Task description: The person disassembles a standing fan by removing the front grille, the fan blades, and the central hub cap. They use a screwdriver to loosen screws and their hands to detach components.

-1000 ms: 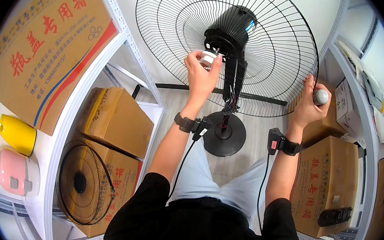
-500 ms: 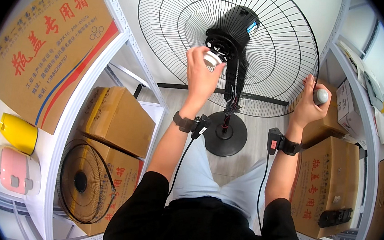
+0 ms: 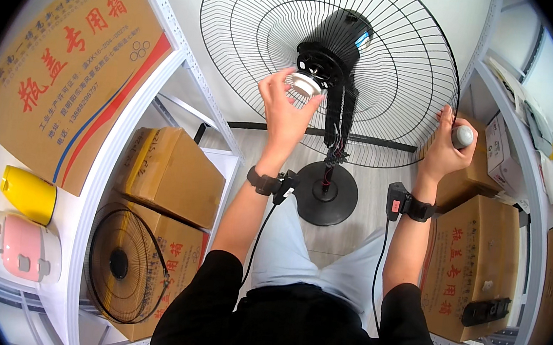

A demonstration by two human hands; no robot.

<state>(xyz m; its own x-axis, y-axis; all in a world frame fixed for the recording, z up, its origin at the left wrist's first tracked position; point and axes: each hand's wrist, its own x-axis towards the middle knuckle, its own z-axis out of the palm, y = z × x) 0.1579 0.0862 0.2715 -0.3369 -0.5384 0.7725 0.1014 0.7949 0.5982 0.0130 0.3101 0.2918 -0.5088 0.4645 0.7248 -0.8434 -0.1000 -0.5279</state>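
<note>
While the left hand point(image 3: 286, 111) pinches a white ribbed plastic nut point(image 3: 305, 84) at the fan's black motor hub point(image 3: 332, 52) in the upper centre, the right hand point(image 3: 445, 148) grips the round wire grille point(image 3: 386, 126) at its right rim, also holding a small grey cylinder point(image 3: 464, 136). Brown cardboard boxes point(image 3: 171, 173) fill white metal shelves point(image 3: 108, 177) on both sides over a pale wood floor point(image 3: 252, 147).

One standing fan point(image 3: 332, 105) with one round black base point(image 3: 327, 193). Two wire fan guards: one mounted point(image 3: 392, 58), one loose point(image 3: 120, 264). Six cardboard boxes. One yellow cup point(image 3: 28, 193). One pink kettle point(image 3: 26, 249). Two hands, two wrist bands.
</note>
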